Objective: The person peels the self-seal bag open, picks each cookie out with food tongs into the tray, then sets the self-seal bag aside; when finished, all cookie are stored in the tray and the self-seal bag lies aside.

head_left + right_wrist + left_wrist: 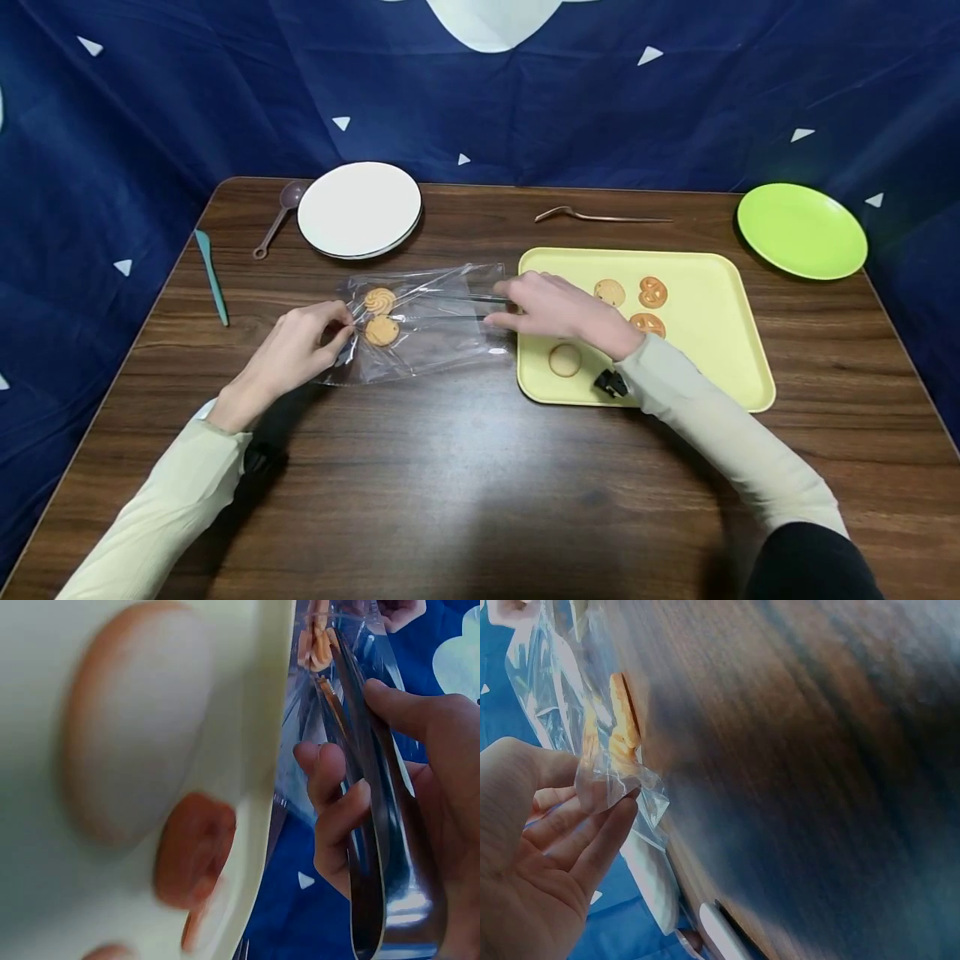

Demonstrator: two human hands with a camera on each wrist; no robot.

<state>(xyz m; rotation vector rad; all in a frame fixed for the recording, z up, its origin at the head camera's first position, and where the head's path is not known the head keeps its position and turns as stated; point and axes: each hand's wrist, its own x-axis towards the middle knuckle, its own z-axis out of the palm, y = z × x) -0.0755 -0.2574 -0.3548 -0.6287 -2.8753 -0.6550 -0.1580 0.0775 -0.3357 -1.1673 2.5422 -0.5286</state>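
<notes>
A clear plastic bag point(442, 346) lies on its side on the table, holding a swirl cookie point(379, 301) and a round cookie point(382, 331) near its left end. My left hand point(296, 346) pinches the bag's left end between thumb and fingers; the left wrist view shows the crinkled film point(604, 787) there. Over the left edge of the yellow tray point(720, 333), my right hand point(551, 308) grips a pair of metal tongs point(405, 900). Both tong arms reach inside the bag, tips spread apart and pointing at the cookies.
On the tray lie a round cookie point(565, 360), another speckled one point(609, 292) and pretzel-shaped cookies point(653, 292). White plates point(360, 208), a measuring spoon point(281, 218) and a teal knife point(212, 279) stand left. A fork point(603, 217) and green plate point(802, 231) lie at the back.
</notes>
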